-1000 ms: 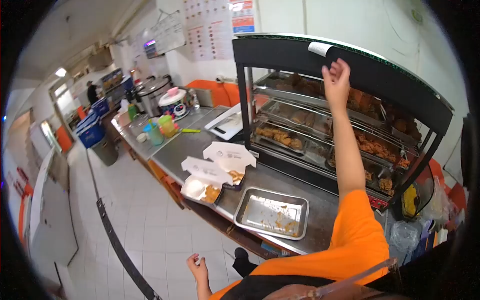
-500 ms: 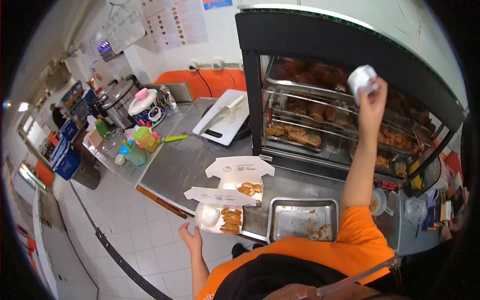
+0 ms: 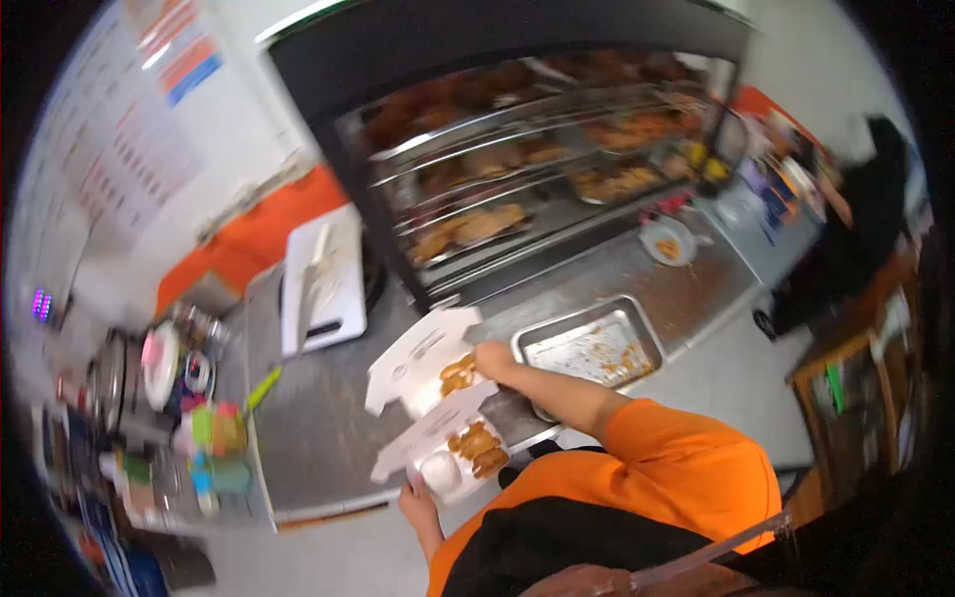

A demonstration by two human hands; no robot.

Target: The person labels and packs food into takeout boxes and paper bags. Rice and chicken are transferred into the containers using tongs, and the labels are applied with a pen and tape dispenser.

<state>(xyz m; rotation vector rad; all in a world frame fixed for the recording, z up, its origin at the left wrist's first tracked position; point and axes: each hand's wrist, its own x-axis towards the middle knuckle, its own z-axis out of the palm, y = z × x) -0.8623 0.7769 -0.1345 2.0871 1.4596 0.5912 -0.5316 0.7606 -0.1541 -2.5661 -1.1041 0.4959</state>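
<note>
Right hand, now lowered from warming cabinet, meets rear box; fingertips hidden, cannot tell hold. Left hand at front box corner, grip unclear. Both boxes lid-up on desk, fried pieces visible.

Got a white cutting board on the tabletop, knife on top. Also seeing printed sheets on the wall.
</note>
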